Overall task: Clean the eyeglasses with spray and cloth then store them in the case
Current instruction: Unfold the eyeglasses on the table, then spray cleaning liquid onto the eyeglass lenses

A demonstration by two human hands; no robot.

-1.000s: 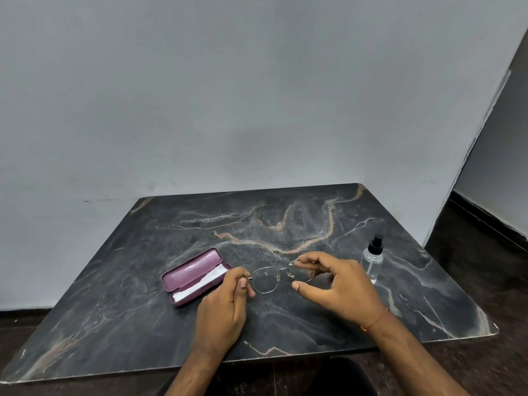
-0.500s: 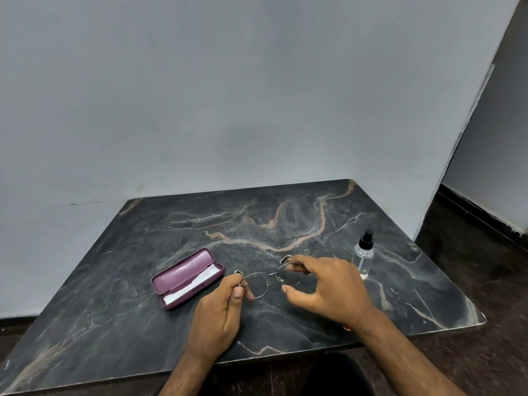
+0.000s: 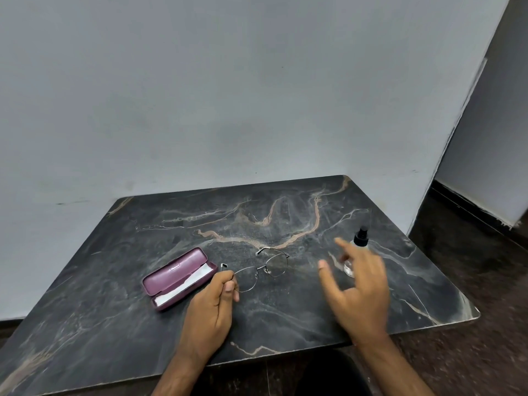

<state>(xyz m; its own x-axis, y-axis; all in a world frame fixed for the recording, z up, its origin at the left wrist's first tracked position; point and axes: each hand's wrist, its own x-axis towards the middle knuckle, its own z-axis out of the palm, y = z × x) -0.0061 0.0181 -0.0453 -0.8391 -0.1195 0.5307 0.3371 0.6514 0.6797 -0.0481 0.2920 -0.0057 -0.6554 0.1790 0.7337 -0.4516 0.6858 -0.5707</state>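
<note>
One eyeglasses [image 3: 261,270], one case [image 3: 178,278], one spray bottle [image 3: 360,241], one cloth [image 3: 185,285]

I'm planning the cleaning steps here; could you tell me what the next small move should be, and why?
Probably close the right hand around the spray bottle: it is open and right beside the upright bottle, while the left hand holds the eyeglasses ready for spraying.

marble table [image 3: 285,318], case [image 3: 178,278], spray bottle [image 3: 360,241]

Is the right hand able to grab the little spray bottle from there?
Probably yes. The right hand is open, holds nothing, and is right beside the spray bottle, with nothing between them. The left hand holds the eyeglasses, away from the bottle.
</note>
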